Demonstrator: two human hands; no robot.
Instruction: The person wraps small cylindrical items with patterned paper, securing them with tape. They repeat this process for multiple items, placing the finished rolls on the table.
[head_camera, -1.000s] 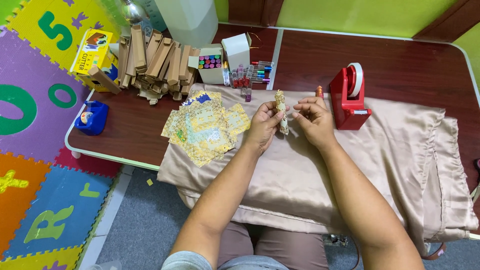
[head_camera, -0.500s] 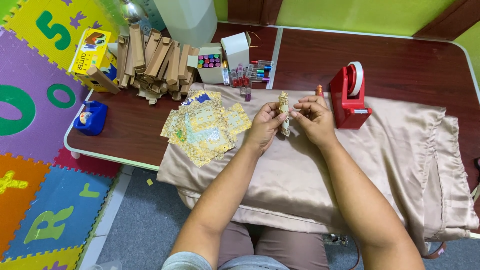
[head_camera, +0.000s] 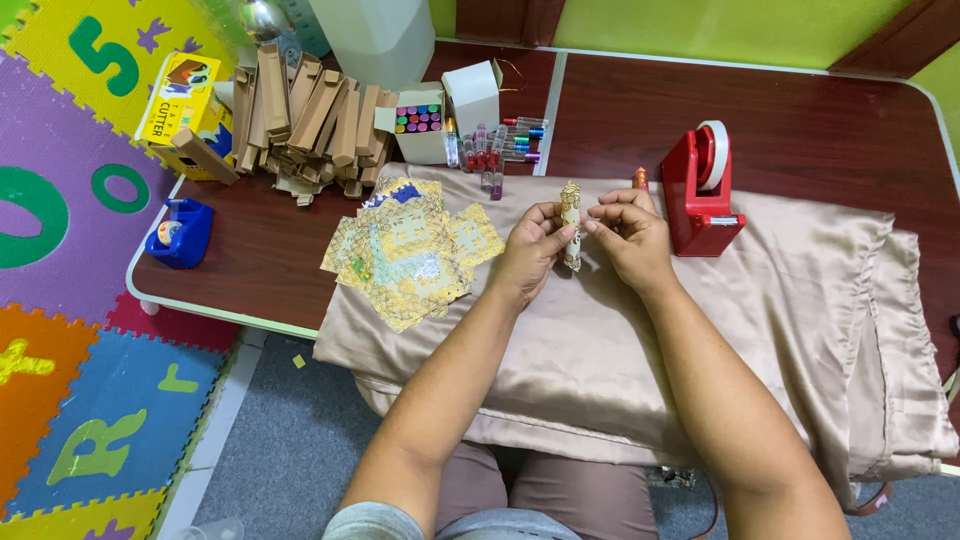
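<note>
Both hands on one small tube (head_camera: 571, 222), wrapped in gold patterned paper, held upright just above the beige cloth (head_camera: 780, 330). Left hand (head_camera: 530, 250): thumb + fingers closed around the tube's middle. Right hand (head_camera: 630, 235): fingertips pinching the same tube from the other side, upper half. Neither hand is open.

Status, my read: this piece looks wrapped most of the way round, paper covers it top to bottom. Can't tell if the seam is taped, it's behind my fingers.

Stack of gold paper sheets (head_camera: 410, 250) just left of my left hand, fanned out, half on cloth, half on the table (head_camera: 830, 120), so plenty unused. Pile of brown cardboard sleeves (head_camera: 300, 115) at the back left, box of small coloured vials (head_camera: 420, 120) + loose vials (head_camera: 495, 150) beside it. No finished wrapped pieces visible anywhere, so prob early in the batch.

Red tape dispenser (head_camera: 700, 190) just right of my right hand, roll loaded. Blue dispenser (head_camera: 180, 232) far left, well apart. Yellow box (head_camera: 180, 95) back left corner.
</note>
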